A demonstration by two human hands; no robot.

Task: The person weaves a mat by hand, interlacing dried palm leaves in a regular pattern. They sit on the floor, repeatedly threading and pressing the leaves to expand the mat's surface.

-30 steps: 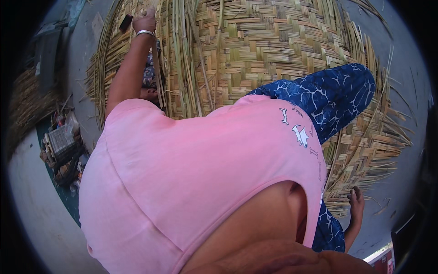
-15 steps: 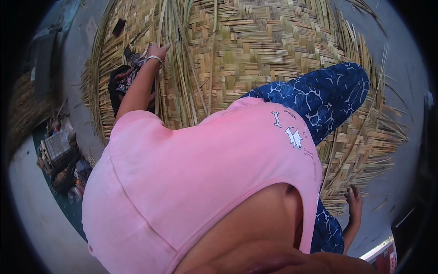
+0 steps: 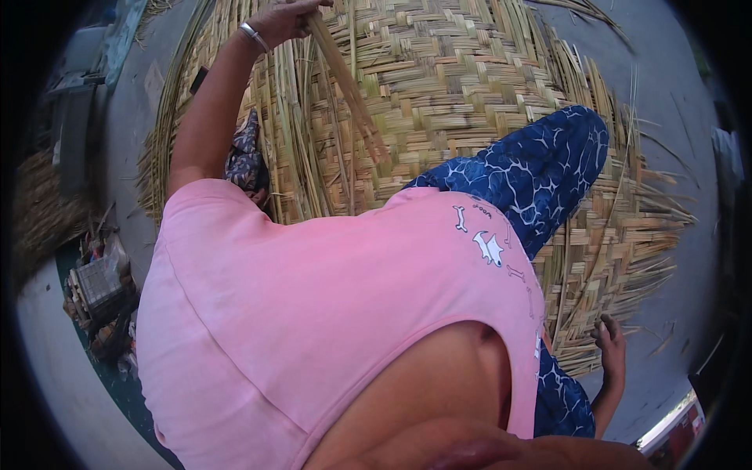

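Observation:
My left hand (image 3: 283,23), with a silver bangle at the wrist, is closed around the upper end of a flat, straw-coloured reed strip (image 3: 345,82). The strip slants down toward my raised knee, over a large woven reed mat (image 3: 446,90). Loose long strips (image 3: 301,160) lie lengthwise on the mat below that hand. At the lower right, my right hand (image 3: 611,343) is by the mat's frayed edge, beside my leg. Its fingers are loosely bent and a little apart, with nothing visible in them.
Dark patterned cloth (image 3: 245,153) lies on the mat beside my left arm. A small dark object (image 3: 199,81) is partly behind the forearm. Piled odds and ends with a wire-grid crate (image 3: 102,280) stand at the left. Stray strips lie on the grey floor (image 3: 666,157).
My left hand has moved up and away from me, and now lifts a reed strip off the mat. My torso has shifted slightly left. The right hand has barely moved.

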